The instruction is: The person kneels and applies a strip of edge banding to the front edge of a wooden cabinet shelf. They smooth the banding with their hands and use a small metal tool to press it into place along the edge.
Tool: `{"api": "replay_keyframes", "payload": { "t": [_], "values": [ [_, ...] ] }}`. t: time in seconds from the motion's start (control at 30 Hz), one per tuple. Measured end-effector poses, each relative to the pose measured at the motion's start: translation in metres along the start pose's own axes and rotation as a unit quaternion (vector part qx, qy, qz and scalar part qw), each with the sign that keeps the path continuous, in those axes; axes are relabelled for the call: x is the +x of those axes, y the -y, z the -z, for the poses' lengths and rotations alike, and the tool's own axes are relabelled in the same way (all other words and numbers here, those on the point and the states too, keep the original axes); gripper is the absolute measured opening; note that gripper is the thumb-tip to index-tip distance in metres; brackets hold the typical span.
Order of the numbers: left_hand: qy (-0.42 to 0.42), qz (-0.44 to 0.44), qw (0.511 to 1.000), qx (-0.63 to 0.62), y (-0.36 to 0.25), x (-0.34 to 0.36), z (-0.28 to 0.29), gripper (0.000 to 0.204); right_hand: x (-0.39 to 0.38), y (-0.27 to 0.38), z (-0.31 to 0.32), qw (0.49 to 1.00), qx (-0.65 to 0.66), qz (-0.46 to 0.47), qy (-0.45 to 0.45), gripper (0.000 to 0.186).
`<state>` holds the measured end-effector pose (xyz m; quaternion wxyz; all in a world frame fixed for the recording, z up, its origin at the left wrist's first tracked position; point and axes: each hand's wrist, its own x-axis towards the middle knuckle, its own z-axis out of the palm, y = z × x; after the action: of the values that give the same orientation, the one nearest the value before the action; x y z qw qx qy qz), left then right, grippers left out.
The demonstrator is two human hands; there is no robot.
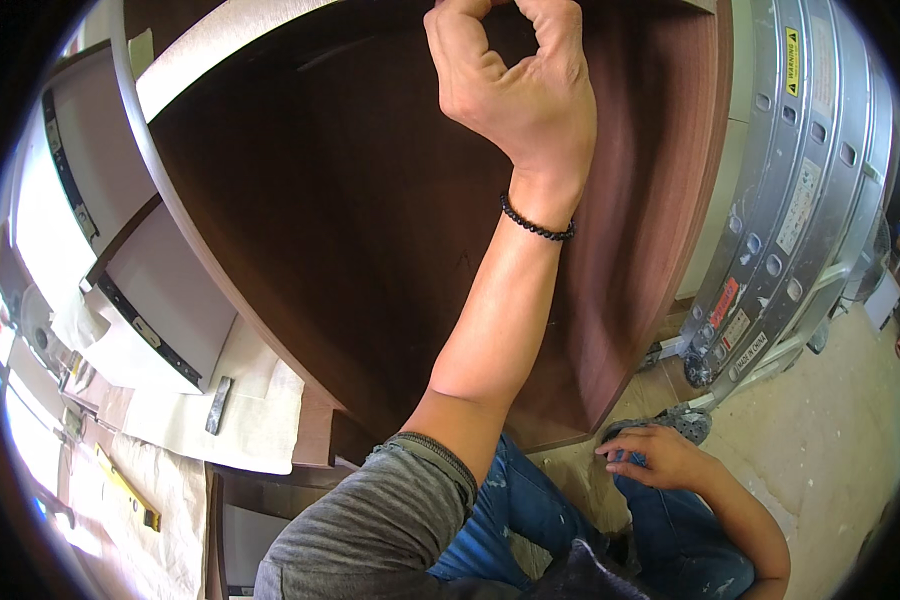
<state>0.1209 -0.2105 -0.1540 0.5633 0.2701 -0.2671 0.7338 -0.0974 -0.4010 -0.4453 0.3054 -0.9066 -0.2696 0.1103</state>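
Note:
My left arm, in a grey sleeve with a black bead bracelet at the wrist, reaches up across a dark brown wooden cabinet [360,220]. At the upper edge of the view, over the cabinet's inside, my left hand [515,85] is closed, with thumb and fingers curled toward each other. Its fingertips run out of the picture, so what they hold, if anything, is hidden. My right hand [660,455] lies on my right knee in blue jeans, fingers loosely stretched and holding nothing. A dark shoe [685,425] shows just beyond it.
An aluminium ladder [800,190] stands along the right side, close to the cabinet. At left are white drawers [160,290] with black slide rails. A short grey strip [219,405] lies on pale paper beside them. A yellow spirit level [128,488] rests at the lower left.

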Motion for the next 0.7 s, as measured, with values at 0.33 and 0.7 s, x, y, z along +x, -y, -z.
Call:
{"api": "replay_keyframes", "payload": {
  "t": [0.33,0.7],
  "values": [
    [0.005,0.12,0.99,-0.072,-0.012,0.003,0.012,0.006,-0.002,-0.002,-0.002,1.0,-0.004,-0.006,-0.004,0.034],
    [0.031,-0.148,0.985,0.078,-0.001,0.02,0.017,0.012,-0.003,-0.007,-0.004,1.0,-0.001,-0.004,-0.004,0.036]
  ]
}}
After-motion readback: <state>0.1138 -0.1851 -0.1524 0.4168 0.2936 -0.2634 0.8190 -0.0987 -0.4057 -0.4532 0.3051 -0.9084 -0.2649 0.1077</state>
